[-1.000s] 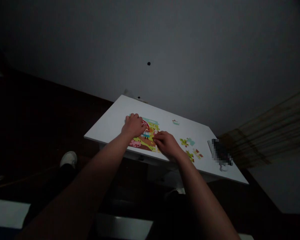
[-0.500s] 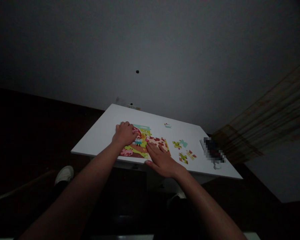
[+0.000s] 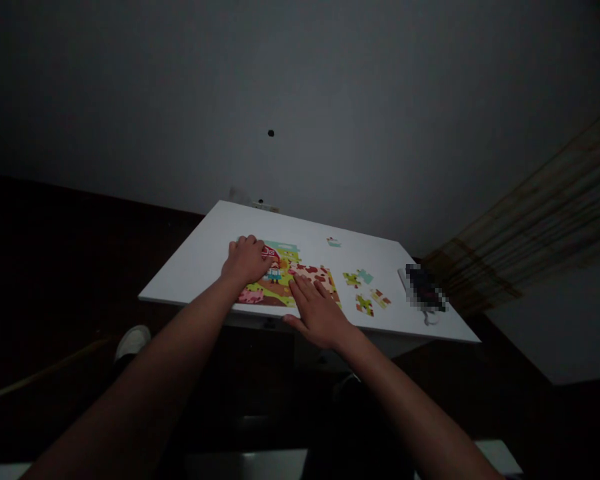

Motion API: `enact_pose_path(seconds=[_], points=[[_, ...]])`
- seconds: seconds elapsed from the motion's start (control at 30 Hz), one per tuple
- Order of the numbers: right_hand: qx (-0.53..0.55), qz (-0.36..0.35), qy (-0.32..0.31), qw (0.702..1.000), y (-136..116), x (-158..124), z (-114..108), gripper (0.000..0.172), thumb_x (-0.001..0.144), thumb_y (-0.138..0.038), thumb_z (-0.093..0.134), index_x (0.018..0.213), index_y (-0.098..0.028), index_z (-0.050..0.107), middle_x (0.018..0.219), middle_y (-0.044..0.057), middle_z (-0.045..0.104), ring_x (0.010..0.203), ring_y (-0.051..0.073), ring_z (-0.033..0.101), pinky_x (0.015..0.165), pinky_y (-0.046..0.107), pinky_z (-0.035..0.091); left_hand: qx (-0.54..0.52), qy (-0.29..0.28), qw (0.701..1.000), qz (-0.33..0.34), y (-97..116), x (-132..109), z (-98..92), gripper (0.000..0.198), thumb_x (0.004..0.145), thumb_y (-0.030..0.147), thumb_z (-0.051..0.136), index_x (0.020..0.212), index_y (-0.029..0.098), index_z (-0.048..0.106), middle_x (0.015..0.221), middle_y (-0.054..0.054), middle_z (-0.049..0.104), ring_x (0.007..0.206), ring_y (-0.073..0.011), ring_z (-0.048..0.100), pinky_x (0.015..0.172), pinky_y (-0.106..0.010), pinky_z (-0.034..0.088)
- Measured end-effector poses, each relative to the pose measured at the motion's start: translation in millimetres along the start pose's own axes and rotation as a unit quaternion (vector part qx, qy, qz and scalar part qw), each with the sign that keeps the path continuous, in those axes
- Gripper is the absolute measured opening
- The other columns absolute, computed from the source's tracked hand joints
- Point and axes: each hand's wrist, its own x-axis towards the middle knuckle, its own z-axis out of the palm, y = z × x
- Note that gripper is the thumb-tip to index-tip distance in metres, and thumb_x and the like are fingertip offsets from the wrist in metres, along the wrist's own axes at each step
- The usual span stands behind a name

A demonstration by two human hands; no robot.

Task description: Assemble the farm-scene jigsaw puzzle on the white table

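A partly joined jigsaw puzzle lies near the front edge of the white table. Its farm picture shows a red barn, a figure in blue, a pink pig and a brown-spotted cow. My left hand rests on the puzzle's left side, fingers pointing away from me and thumb apart, hiding part of the picture. Over the lower right part, my right hand lies flat with fingers stretched out and its thumb at the table's front edge. Neither hand holds anything that I can see.
Several loose puzzle pieces lie right of the joined part. One more piece sits farther back. A blurred dark object is at the table's right end. Behind the table stands a wall; a curtain hangs on the right.
The camera view has shifted slightly, so the table appears a little higher. My right thumb is spread farther from its fingers. My left hand stays on the puzzle's left side.
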Motion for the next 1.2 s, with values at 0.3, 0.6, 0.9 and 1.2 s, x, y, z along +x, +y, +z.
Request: enact_pose_path(seconds=[0.3, 0.6, 0.9, 1.2], points=[[0.058, 0.061, 0.102, 0.991, -24, -6, 12, 0.063, 0.109, -0.054, 0.06, 0.162, -0.02, 0.061, 0.164, 0.02, 0.06, 0.156, 0.044, 0.051, 0.128, 0.066, 0.04, 0.008, -0.009, 1.0, -0.007, 1, 0, -1.5, 0.048, 0.103, 0.056, 0.054, 0.127, 0.02, 0.075, 0.137, -0.02, 0.068, 0.129, -0.0402, 0.056, 0.11, -0.056, 0.043], [0.111, 0.251, 0.265, 0.924, 91, -14, -37, 0.045, 0.104, -0.039, 0.05, 0.136, -0.02, 0.076, 0.134, 0.018, 0.079, 0.122, 0.038, 0.073, 0.107, 0.056, 0.054, 0.025, -0.024, 0.999, 0.003, 2, -1, -5.4, 0.047, 0.105, 0.054, 0.052, 0.132, 0.021, 0.071, 0.139, -0.019, 0.067, 0.131, -0.0396, 0.056, 0.111, -0.055, 0.043], [0.153, 0.333, 0.317, 0.875, 144, -107, -19, 0.043, 0.097, -0.048, 0.053, 0.118, -0.019, 0.078, 0.111, 0.015, 0.083, 0.101, 0.033, 0.073, 0.093, 0.048, 0.056, 0.025, -0.028, 0.999, 0.004, 0, 4, -0.6, 0.052, 0.104, 0.058, 0.051, 0.133, 0.021, 0.071, 0.139, -0.021, 0.065, 0.131, -0.0425, 0.055, 0.111, -0.057, 0.045], [0.065, 0.314, 0.272, 0.907, 143, -104, -1, 0.04, 0.099, -0.04, 0.05, 0.117, -0.019, 0.079, 0.118, 0.015, 0.081, 0.115, 0.035, 0.066, 0.105, 0.051, 0.052, 0.029, -0.029, 0.999, -0.004, -2, 8, 2.6, 0.053, 0.102, 0.058, 0.05, 0.135, 0.022, 0.071, 0.14, -0.021, 0.065, 0.13, -0.0434, 0.055, 0.109, -0.059, 0.049]])
